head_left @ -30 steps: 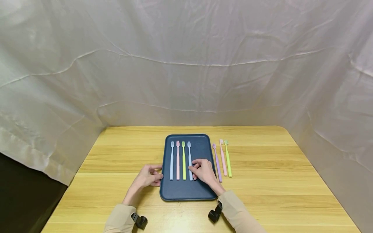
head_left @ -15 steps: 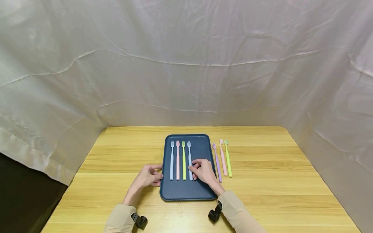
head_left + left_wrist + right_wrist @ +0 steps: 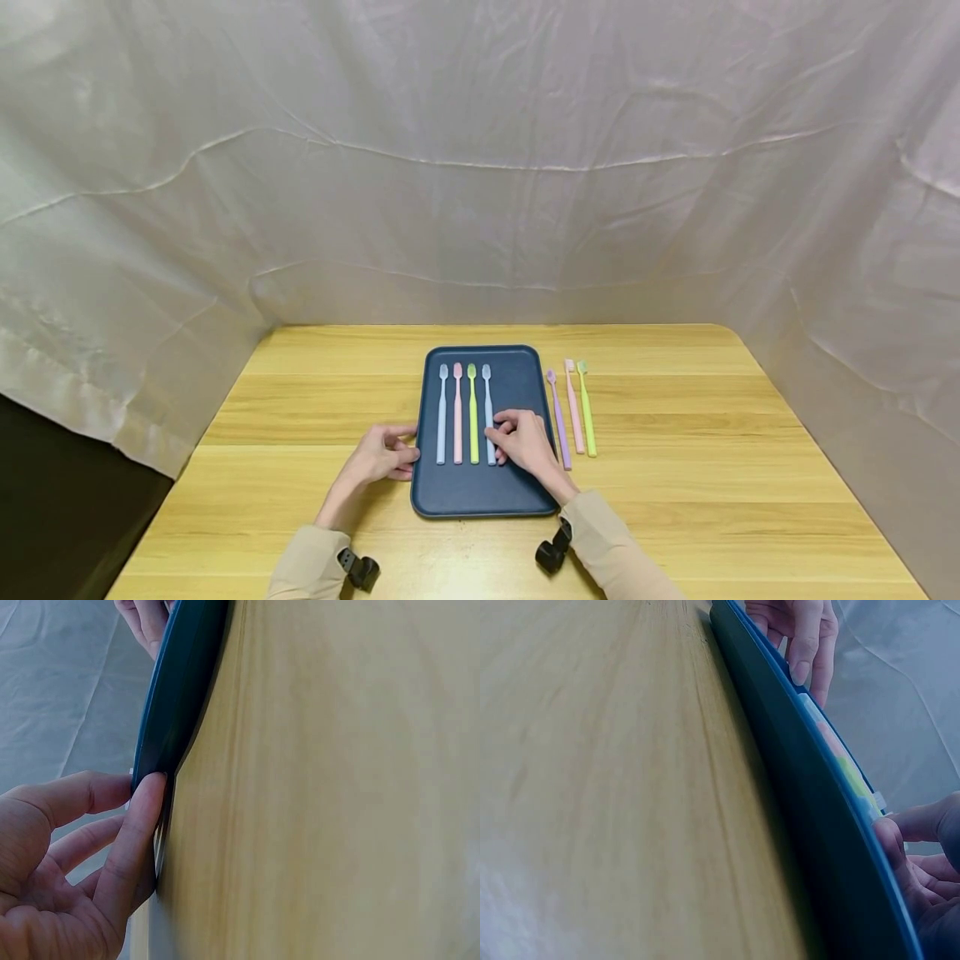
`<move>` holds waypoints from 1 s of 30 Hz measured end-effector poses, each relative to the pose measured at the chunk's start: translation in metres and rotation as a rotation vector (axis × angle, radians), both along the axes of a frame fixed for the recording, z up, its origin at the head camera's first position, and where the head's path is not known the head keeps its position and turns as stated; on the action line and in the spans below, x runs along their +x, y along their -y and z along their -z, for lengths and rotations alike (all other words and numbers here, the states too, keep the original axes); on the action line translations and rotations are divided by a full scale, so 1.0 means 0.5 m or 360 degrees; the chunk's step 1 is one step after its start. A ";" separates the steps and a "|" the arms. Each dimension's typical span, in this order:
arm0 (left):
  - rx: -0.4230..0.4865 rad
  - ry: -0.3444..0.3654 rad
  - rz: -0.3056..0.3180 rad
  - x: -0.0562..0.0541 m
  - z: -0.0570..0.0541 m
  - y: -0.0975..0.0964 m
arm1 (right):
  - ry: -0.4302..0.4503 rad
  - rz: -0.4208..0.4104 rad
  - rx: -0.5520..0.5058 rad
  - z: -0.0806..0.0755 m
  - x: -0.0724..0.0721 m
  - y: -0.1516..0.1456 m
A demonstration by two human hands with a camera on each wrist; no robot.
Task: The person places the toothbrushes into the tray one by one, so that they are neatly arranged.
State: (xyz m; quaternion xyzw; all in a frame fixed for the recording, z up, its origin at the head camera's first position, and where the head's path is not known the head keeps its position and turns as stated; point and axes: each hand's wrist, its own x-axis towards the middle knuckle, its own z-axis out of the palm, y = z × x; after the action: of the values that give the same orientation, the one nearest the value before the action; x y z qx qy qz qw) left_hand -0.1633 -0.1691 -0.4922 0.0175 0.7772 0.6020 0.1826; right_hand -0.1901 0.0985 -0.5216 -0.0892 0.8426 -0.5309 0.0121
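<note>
On the dark blue tray (image 3: 480, 497) four-sided with rounded corners, several toothbrushes lie parallel, heads away from me: a light blue toothbrush (image 3: 441, 425), a pink toothbrush (image 3: 458, 425), a yellow-green toothbrush (image 3: 474, 425) and, rightmost, a second blue toothbrush (image 3: 489, 408). My right hand (image 3: 522, 442) pinches the lower handle of that rightmost blue one between thumb and fingers. At the tray's left side, my left hand (image 3: 380, 454) holds the rim, as the left wrist view shows with its fingertips (image 3: 152, 787) at the edge.
Just right of the tray, a purple toothbrush (image 3: 559, 421), another pink toothbrush (image 3: 574, 408) and another green toothbrush (image 3: 587, 412) lie slightly slanted on the wooden table (image 3: 712, 450). A pale curtain (image 3: 480, 208) hangs behind and at both sides.
</note>
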 end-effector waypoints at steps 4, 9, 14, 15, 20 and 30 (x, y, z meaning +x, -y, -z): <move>0.0001 0.0001 0.0001 -0.001 0.001 0.000 | 0.0019 0.0006 -0.0005 -0.002 0.001 0.001; 0.0001 0.0005 -0.0003 -0.001 0.002 0.000 | 0.0011 0.0005 0.0000 -0.003 0.002 0.002; -0.0007 0.0014 -0.0008 -0.001 0.002 0.000 | -0.0005 -0.0003 -0.0002 -0.002 0.004 0.001; -0.0008 0.0014 -0.0007 -0.001 0.002 0.000 | -0.0002 -0.0005 -0.0006 -0.002 0.004 0.001; -0.0011 0.0008 -0.0006 0.001 -0.001 -0.001 | 0.0002 -0.0006 -0.0037 -0.003 0.009 0.000; 0.0009 -0.0008 0.0016 -0.002 0.004 0.002 | -0.0056 0.0007 -0.0121 -0.009 0.017 -0.018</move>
State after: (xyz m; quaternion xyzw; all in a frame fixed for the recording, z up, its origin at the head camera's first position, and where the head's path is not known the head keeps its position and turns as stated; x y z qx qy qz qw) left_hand -0.1643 -0.1702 -0.4940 0.0233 0.7759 0.6031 0.1836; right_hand -0.1816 0.1074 -0.5169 -0.0971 0.8221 -0.5610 -0.0073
